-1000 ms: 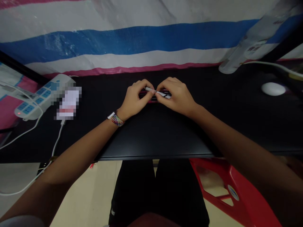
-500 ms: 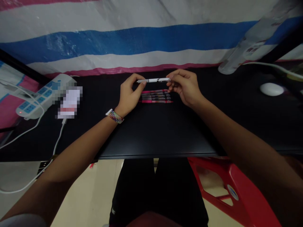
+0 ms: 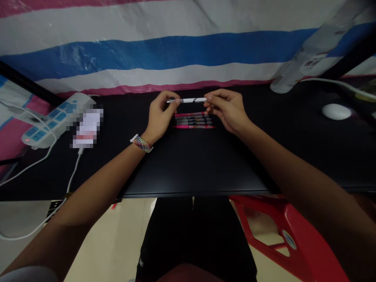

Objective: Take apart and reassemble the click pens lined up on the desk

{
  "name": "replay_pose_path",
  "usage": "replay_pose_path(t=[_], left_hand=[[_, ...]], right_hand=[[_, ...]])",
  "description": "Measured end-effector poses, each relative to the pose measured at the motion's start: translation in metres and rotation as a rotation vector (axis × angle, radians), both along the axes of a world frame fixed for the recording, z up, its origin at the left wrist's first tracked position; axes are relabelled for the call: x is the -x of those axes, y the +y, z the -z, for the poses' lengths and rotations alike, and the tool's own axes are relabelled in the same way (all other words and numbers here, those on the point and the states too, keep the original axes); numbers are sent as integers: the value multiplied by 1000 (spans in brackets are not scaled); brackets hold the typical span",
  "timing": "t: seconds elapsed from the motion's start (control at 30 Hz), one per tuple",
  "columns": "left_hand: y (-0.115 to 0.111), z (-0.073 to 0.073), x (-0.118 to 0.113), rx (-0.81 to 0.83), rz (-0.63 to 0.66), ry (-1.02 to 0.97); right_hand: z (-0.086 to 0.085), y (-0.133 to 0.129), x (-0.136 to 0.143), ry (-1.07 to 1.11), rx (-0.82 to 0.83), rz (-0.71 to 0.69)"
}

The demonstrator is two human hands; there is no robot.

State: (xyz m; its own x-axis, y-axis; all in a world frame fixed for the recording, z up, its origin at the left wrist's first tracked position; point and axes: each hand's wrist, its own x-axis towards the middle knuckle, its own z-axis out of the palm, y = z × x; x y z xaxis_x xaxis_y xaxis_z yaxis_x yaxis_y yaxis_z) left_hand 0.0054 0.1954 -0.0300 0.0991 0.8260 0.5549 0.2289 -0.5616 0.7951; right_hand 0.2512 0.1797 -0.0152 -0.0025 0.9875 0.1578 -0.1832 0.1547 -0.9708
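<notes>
A white pen (image 3: 190, 100) with a grey grip lies level between my two hands, just beyond a row of pens. My left hand (image 3: 162, 113) pinches its grey tip end between thumb and fingers. At the other end, the thumb and fingers of my right hand (image 3: 228, 107) close on the pen and cover its clip end. Nearer to me, several pens (image 3: 194, 120) lie side by side on the black desk (image 3: 194, 164), the nearest one pink. My fingers hide parts of their ends.
On the left are a white power strip (image 3: 48, 124) and a blurred-out phone (image 3: 86, 127) on a white cable. A clear plastic bottle (image 3: 289, 72) and a white mouse (image 3: 336, 111) stand at the right. Striped sheeting (image 3: 176, 51) hangs behind; a red stool (image 3: 305, 235) is below the desk.
My right hand has shifted slightly left along the white pen and now covers more of its clip end. The pen has moved slightly left in my left hand's pinch.
</notes>
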Motion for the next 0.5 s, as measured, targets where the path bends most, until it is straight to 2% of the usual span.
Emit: replay_pose_path(t=[0.5], left_hand=[[2,-3,-1,35,2,-33]], right_hand=[[-1,2,0,77,65,14]])
